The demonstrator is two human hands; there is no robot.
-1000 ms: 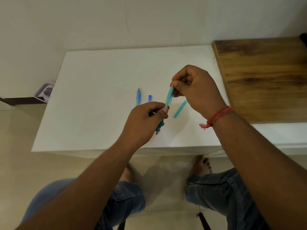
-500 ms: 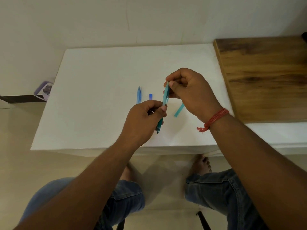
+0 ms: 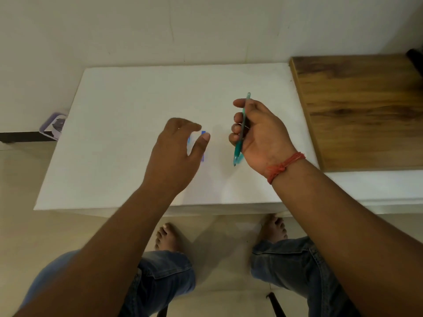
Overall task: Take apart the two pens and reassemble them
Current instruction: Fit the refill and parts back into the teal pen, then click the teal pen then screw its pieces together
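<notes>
My right hand [image 3: 258,133] is closed around a teal pen [image 3: 240,133], which points away from me with its tip toward the table's near edge. My left hand [image 3: 180,152] hovers over the white table [image 3: 128,124] with fingers spread and nothing in it. Under and between its fingers lie blue pen parts: a small blue piece [image 3: 203,133] by the thumb tip, a blue sliver [image 3: 189,140] between finger and thumb, and a blue bit [image 3: 203,158] at the thumb's base. The hand hides most of these parts.
A wooden board [image 3: 361,106] lies at the table's right end. A small purple box [image 3: 53,125] sits off the table's left edge by the wall. My knees and bare feet are below the near edge.
My left hand let go of the teal pen and moved left over the blue parts. My right hand now holds the teal pen alone, shifted right. The loose teal piece is out of sight.
</notes>
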